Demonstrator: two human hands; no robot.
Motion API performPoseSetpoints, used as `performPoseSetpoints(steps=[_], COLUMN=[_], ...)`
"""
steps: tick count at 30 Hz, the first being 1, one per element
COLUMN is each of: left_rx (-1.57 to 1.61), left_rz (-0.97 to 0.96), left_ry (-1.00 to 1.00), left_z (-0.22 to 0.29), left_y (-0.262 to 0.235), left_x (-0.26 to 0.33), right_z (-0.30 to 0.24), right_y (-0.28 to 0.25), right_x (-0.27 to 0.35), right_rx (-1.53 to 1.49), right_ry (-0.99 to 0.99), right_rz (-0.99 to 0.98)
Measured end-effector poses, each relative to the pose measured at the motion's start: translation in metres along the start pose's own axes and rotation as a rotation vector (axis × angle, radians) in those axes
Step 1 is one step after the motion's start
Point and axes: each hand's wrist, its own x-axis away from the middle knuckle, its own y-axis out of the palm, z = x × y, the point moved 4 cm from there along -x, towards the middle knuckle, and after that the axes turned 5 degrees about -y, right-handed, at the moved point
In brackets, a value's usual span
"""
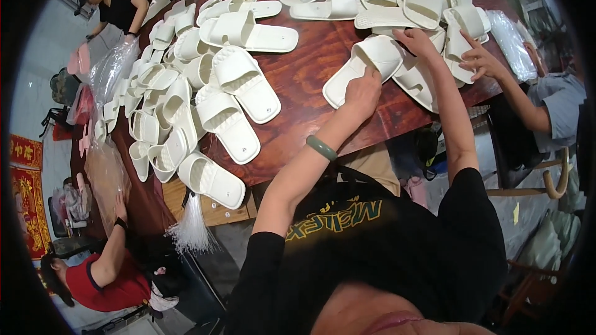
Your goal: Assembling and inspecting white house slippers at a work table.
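Note:
A white slipper (340, 82) is tilted over the near right part of the table. My left hand (362, 94), with a green bangle on its wrist, is closed on the slipper's side by the strap, the thumb reaching into the foot opening. At its far end is my right hand (417, 43), fingers bent together. A thin dark bit shows beneath them, too small to name. Another white slipper (419, 84) lies under my right wrist. On my right, another person's hand (484, 61) hovers with fingers spread by the white slippers.
White slippers (248, 80) pile along the left and far parts of the dark red wooden table (304, 111). A bundle of white threads (194, 226) hangs from its near left edge. Two people work at the left, near clear plastic bags (112, 65). A wooden chair (546, 186) stands at right.

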Motion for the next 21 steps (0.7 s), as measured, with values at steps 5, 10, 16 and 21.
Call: performPoseSetpoints(steps=[5, 10, 16, 21], left_rx=[0.104, 0.125, 0.082, 0.158], left_rz=[0.034, 0.065, 0.123, 0.218], left_ry=[0.115, 0.206, 0.142, -0.020], left_z=[-0.009, -0.025, -0.071, -0.089], left_y=[-0.013, -0.032, -0.088, -0.103], left_x=[0.005, 0.024, 0.076, 0.093], right_z=[0.020, -0.004, -0.009, -0.022], right_y=[0.025, 0.005, -0.025, -0.022], right_x=[-0.023, 0.005, 0.061, 0.068], right_rx=[-0.588, -0.607, -0.679, -0.563], right_ry=[0.053, -0.063, -0.101, -0.139], right_rz=[0.050, 0.084, -0.069, -0.135])
